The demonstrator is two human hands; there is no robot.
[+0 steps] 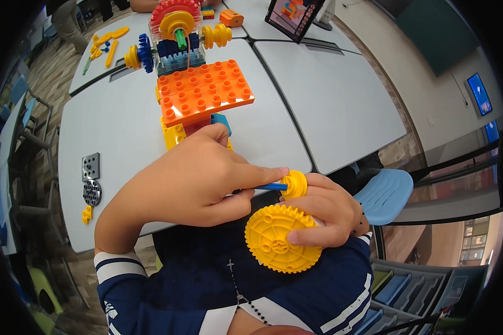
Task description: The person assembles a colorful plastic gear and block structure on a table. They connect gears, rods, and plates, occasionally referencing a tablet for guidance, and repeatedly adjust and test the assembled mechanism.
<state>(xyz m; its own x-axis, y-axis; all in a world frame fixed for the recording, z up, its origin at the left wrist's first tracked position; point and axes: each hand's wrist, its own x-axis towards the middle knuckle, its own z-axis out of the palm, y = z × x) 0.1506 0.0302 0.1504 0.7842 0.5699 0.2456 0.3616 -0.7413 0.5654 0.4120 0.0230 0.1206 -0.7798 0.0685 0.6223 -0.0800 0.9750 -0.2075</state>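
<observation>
Close to my body, my left hand (198,178) is closed on a blue axle rod (271,186), its index finger stretched along it to a small yellow pulley wheel (297,185). The rod's end meets the pulley's centre. My right hand (332,212) steadies that pulley with its fingers and grips a large yellow gear (271,240) with its thumb on the gear's face. Just beyond my left hand stands a block model with an orange studded plate (207,89), yellow blocks (173,134) and a clear gearbox bearing a red gear (176,8) and a blue gear (145,53).
Grey and yellow pieces (91,192) lie on the left of the white table (117,123). Farther back are loose yellow parts (103,44), an orange piece (231,18) and a tablet (293,17). A blue chair (385,195) stands at right.
</observation>
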